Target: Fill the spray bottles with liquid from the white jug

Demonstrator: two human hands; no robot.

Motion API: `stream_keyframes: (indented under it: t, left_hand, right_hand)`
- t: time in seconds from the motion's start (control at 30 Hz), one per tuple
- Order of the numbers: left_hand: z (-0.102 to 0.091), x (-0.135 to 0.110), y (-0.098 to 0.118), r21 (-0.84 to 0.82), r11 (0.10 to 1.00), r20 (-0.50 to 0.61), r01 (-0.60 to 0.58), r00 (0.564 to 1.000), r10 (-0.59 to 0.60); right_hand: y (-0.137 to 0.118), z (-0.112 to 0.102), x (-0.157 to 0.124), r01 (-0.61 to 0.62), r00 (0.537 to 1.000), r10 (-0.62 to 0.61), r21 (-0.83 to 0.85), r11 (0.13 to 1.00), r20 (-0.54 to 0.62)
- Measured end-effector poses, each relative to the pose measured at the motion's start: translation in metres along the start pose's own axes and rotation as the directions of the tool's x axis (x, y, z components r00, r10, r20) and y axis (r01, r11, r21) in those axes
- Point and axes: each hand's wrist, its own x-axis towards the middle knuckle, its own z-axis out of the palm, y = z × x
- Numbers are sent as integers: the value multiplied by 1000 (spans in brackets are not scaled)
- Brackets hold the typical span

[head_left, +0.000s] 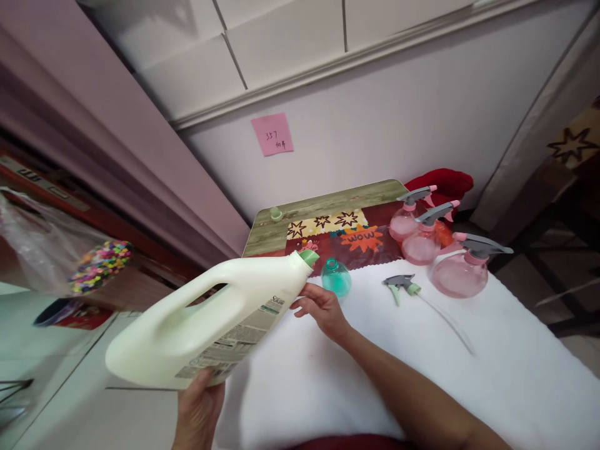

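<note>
A large pale detergent jug (210,312) is tilted over the table, its green-lipped mouth facing right. My left hand (201,400) grips its lower end from below. At the neck, my right hand (323,309) has its fingers curved against the underside; whether they bear the weight I cannot tell. Just right of the mouth stands a round green bottle (335,279) without a top. A grey and green spray head (402,284) with a long tube lies on the white cloth. Pink spray bottles (459,273) with grey heads stand to the right.
A white cloth (422,375) covers the table's near part. Behind it, a small green cap (276,214) sits on the wood-patterned surface (262,237). A pink note (272,134) is on the wall. Colourful beads (100,267) hang at left beside a purple curtain (154,137).
</note>
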Motion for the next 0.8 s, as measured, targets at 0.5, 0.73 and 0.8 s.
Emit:
stream_keyframes:
  t: [0.5,0.73,0.8]
  left_hand:
    - [-2,15,2,114,991,75,-65,996,56]
    - [20,9,19,141,984,115,-110,989,94]
    - [22,11,22,153,980,135,-125,985,105]
  right_hand:
    - [9,-6,-4,-165,958,209,219,962,-197]
    - [13,-8,-1,-176,949,224,218,960,-223]
    - [14,-9,0,-179,947,228,216,960,-228]
